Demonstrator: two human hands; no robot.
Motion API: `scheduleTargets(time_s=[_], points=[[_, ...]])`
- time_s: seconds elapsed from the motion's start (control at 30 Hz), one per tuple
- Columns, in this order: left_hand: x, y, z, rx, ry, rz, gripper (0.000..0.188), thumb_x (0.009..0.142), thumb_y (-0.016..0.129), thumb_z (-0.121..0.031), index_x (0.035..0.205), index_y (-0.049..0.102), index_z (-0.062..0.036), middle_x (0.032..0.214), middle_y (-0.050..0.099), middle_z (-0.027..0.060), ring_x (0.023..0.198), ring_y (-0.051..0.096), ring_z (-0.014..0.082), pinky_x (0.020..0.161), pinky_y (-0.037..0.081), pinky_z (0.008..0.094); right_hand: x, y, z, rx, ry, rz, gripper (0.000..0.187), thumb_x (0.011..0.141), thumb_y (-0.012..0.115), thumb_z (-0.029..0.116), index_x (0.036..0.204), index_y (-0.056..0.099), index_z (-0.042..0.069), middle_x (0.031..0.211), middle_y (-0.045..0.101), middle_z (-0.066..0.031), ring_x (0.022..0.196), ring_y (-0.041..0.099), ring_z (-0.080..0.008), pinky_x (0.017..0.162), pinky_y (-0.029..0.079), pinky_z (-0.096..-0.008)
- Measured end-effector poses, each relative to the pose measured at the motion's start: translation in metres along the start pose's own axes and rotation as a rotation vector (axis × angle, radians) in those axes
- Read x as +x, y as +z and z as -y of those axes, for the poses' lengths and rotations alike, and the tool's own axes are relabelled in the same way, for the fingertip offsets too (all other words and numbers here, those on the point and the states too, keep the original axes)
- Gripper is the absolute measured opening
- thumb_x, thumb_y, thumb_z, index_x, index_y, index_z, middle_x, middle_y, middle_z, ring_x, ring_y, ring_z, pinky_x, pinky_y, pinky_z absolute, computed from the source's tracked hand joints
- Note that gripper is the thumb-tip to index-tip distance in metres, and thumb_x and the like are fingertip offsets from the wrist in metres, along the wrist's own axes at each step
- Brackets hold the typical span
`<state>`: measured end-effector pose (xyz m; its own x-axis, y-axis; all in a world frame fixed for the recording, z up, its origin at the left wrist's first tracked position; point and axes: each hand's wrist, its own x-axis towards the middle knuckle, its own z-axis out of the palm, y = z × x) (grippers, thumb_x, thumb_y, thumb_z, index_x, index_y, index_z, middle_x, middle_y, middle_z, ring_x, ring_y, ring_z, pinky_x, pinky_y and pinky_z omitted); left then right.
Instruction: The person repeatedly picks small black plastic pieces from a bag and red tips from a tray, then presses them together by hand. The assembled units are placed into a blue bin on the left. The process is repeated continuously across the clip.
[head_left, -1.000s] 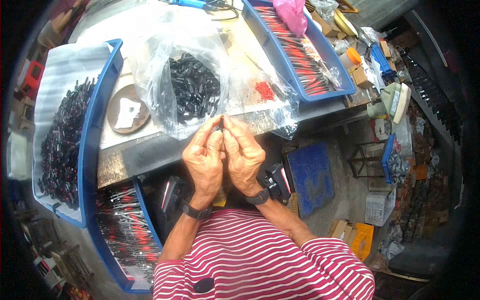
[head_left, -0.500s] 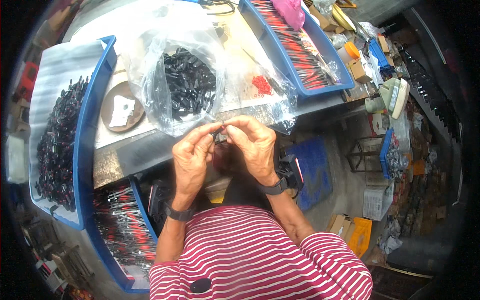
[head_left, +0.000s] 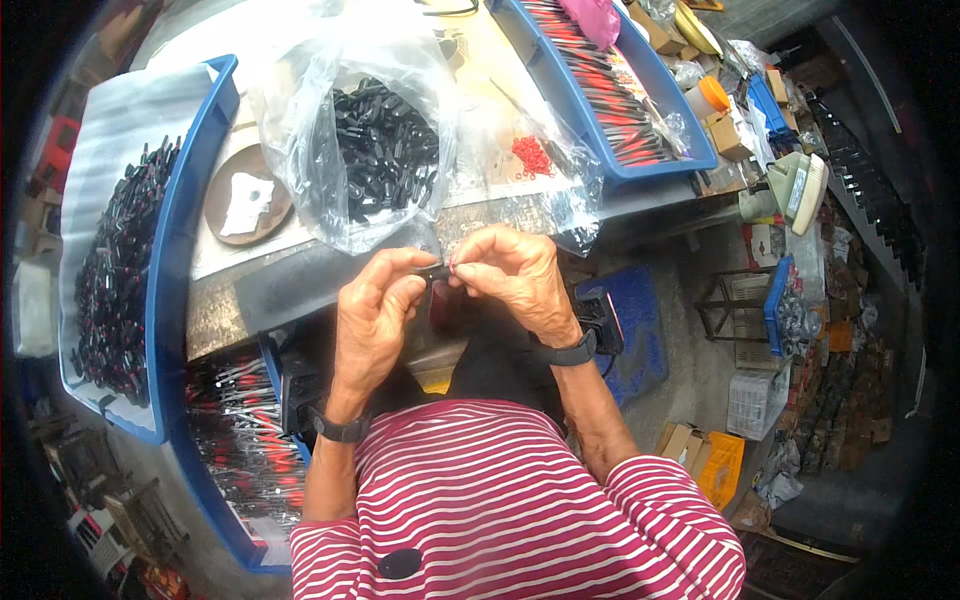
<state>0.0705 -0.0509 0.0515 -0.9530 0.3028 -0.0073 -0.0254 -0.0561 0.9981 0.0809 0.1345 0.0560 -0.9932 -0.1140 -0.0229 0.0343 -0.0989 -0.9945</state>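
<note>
In front of my chest, just off the table's near edge, both hands meet fingertip to fingertip. My left hand (head_left: 372, 310) pinches a small black plastic part (head_left: 434, 271) between thumb and fingers. At the part's right end, the thumb and index finger of my right hand (head_left: 515, 283) are closed on a tiny red ring (head_left: 452, 268), mostly covered by the fingertips. Beyond them, a clear plastic bag (head_left: 305, 165) stands open, full of similar black parts (head_left: 385, 150). A small heap of red rings (head_left: 531, 156) lies on the table right of the bag.
A blue tray (head_left: 190, 250) of black parts stands at left, beside a round brown dish (head_left: 220, 205) with white paper. Another blue tray (head_left: 650, 172) at far right holds red-and-black pen-like pieces. Below the table at left, a third tray (head_left: 225, 535) holds red and silver pieces.
My hands have shifted slightly, with the fingertips a little lower and the left wrist further left. The black part and red ring are still between them. The view has tilted slightly.
</note>
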Motion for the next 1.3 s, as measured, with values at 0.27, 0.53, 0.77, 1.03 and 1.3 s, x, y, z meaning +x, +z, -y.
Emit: scheduleTargets(time_s=[0.27,0.53,0.77,1.03,1.3], points=[[-0.008,0.003,0.009,0.226,0.247,-0.08,0.007,0.086,0.058,0.0,0.091,0.053,-0.0015,0.075,0.056,0.0029,0.063,0.053,0.0092,0.057,0.042,0.0209,-0.006,0.002,0.0,0.02,0.079,0.027,0.009,0.082,0.063,0.0,0.092,0.063,-0.002,0.081,0.064,-0.0058,0.071,0.061,-0.0093,0.061,0.049,-0.021],[-0.012,0.007,0.012,0.355,0.404,-0.093,0.009,0.084,0.058,0.002,0.089,0.052,-0.0009,0.073,0.062,0.0104,0.063,0.064,0.0196,0.055,0.048,0.027,-0.009,0.014,-0.003,0.113,0.106,0.069,0.012,0.084,0.062,0.001,0.096,0.061,-0.003,0.08,0.064,-0.0057,0.068,0.06,-0.0096,0.061,0.049,-0.0217],[-0.013,0.002,0.014,0.211,0.199,-0.123,0.006,0.088,0.056,-0.001,0.094,0.052,-0.0011,0.075,0.056,0.0005,0.065,0.051,0.0044,0.054,0.04,0.0195,-0.004,0.026,-0.007,-0.002,0.073,0.052,0.017,0.086,0.059,0.002,0.102,0.06,-0.004,0.08,0.063,-0.0063,0.065,0.059,-0.0094,0.061,0.049,-0.022],[-0.005,-0.062,-0.02,-0.293,0.189,-0.533,0.009,0.092,0.054,-0.006,0.099,0.051,-0.0023,0.073,0.057,0.0039,0.06,0.051,0.0076,0.048,0.041,0.0189,0.0,0.017,-0.014,0.033,0.055,-0.119,0.023,0.089,0.055,0.007,0.106,0.057,-0.008,0.079,0.061,-0.0103,0.06,0.05,-0.0093,0.055,0.045,-0.0221],[0.008,-0.166,-0.06,-0.284,0.483,-0.973,0.063,0.092,0.049,-0.005,0.139,0.009,0.004,0.094,0.057,0.0253,0.073,0.061,0.0248,0.074,0.056,0.036,0.001,0.005,-0.018,0.091,0.009,-0.146,0.022,0.089,0.056,0.009,0.105,0.058,-0.006,0.078,0.06,-0.0099,0.059,0.047,-0.0085,0.054,0.043,-0.0215]])
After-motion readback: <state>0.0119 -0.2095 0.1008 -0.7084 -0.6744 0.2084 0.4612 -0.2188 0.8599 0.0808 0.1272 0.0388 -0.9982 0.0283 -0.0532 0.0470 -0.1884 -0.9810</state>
